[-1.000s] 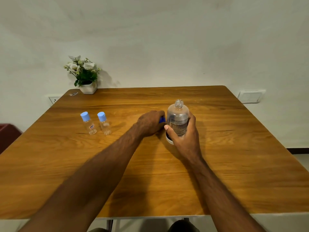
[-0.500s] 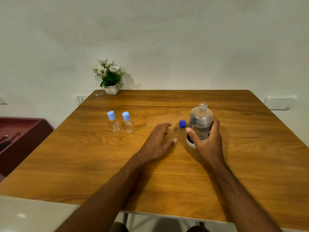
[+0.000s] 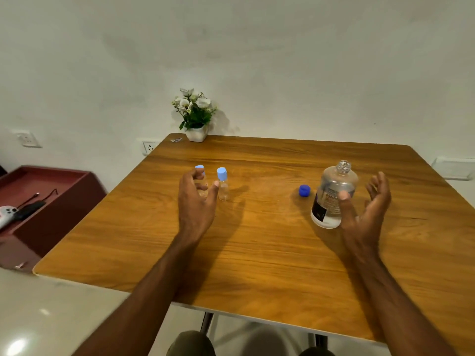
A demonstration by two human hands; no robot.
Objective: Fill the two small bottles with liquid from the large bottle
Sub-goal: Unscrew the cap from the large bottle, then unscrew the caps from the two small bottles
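Left hand [image 3: 196,201] is over the left small bottle [image 3: 200,181], fingers spread and half curled around it, not clamped yet; can't tell if any finger touches it. The hand hides most of that bottle, only its light blue cap shows clearly. Right small bottle [image 3: 223,186] stands just beside it, cap on, close to the left thumb. Both small bottles are upright on the wooden table [image 3: 270,253], toward the far left part.

Risk here: the two small bottles are light and stand nearly together, so a sloppy closing grip could knock the neighbour over or send it rolling. Both are capped, so no spill from them.

Dark blue cap [image 3: 304,190] lies loose on the table, just left of the large bottle [image 3: 332,196]. Large bottle is upright, open at the neck, liquid inside.

Right hand [image 3: 365,214] sits just right of the large bottle, fingers apart and relaxed, holding nothing; thumb overlaps the bottle in view, contact unclear.

Bigger risk: the open large bottle is unsupported, so a bump from the right hand or arm would tip it and spill. The loose cap could get swept off too. Later, pouring from a wide neck into tiny mouths will likely overflow.
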